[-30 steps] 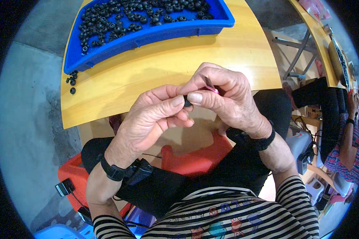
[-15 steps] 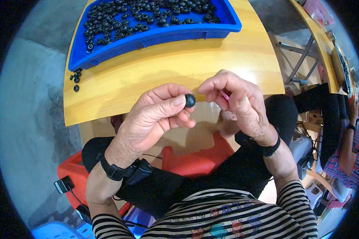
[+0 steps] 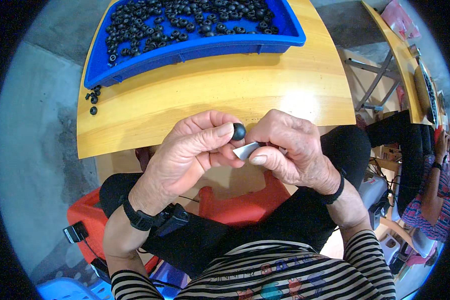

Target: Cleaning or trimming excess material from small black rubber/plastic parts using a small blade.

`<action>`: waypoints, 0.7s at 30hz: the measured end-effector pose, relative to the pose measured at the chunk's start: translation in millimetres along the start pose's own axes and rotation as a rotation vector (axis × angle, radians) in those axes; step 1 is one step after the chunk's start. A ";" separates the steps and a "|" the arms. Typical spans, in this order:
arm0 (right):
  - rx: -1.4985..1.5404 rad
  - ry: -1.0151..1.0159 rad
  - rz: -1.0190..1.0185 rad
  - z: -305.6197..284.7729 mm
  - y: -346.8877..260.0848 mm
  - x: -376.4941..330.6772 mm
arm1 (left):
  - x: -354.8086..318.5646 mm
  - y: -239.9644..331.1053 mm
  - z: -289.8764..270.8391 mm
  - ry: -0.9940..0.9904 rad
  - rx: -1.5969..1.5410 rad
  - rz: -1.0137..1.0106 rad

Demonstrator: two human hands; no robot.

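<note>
A round black rubber-like ball [image 3: 239,131] is pinched between the thumb and fingers of my left hand [image 3: 192,145], just off the near edge of the table. My right hand [image 3: 290,147] is closed around a small knife, whose flat silver blade [image 3: 246,150] sticks out past the thumb toward my left fingers. The blade lies just below the ball; whether it touches the ball I cannot tell. Most of the handle is hidden in the right hand.
A blue tray [image 3: 185,52] full of small black round parts stands on the yellow wooden table [image 3: 210,90]. Several loose black parts [image 3: 93,100] lie by its left corner. A red stool [image 3: 235,202] is below my hands. Another person's arm [image 3: 431,200] shows at far right.
My right hand has turned and moved left and down to the left hand, bringing the silver blade into sight beside the ball. The left hand still holds the ball in nearly the same place.
</note>
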State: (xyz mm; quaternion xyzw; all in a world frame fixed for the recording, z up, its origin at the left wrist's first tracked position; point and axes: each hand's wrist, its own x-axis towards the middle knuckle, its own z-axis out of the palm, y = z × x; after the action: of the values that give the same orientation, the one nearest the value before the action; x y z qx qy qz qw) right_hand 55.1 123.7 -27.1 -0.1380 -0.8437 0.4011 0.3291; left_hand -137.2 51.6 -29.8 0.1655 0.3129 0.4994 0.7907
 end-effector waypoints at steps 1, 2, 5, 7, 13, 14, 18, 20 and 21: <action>-0.005 -0.003 -0.008 0.4 -0.1 0.1 | 0.1 -0.4 0.0 0.005 0.013 0.009; -0.004 -0.003 -0.009 0.6 0.1 0.2 | -0.1 -0.5 -0.3 0.006 0.013 0.010; -0.012 0.007 -0.009 0.9 0.2 0.7 | -0.9 -0.2 -0.8 0.017 0.029 0.009; 0.001 0.033 0.018 0.6 -0.8 1.4 | -1.5 0.6 -0.6 -0.003 0.007 0.008; -0.041 0.036 0.033 0.2 0.0 2.0 | 0.0 -1.3 -2.7 -0.033 -0.016 0.012; -0.041 0.036 0.033 0.4 0.0 2.0 | -0.1 -1.3 -2.8 -0.032 -0.017 0.013; -0.034 0.035 0.036 0.7 0.0 2.0 | -0.2 -1.3 -2.9 -0.038 -0.013 0.014; -0.034 0.033 0.039 0.5 -0.1 2.1 | -0.2 -1.5 -3.0 -0.041 -0.014 0.016; -0.035 0.033 0.037 0.3 -0.4 2.5 | -0.1 -1.6 -3.1 -0.047 -0.013 0.018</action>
State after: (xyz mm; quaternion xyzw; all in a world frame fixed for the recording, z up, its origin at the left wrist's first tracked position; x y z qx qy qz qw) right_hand 53.1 124.5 -25.8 -0.1657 -0.8424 0.3900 0.3329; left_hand -138.2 50.6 -33.0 0.1749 0.2893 0.5046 0.7944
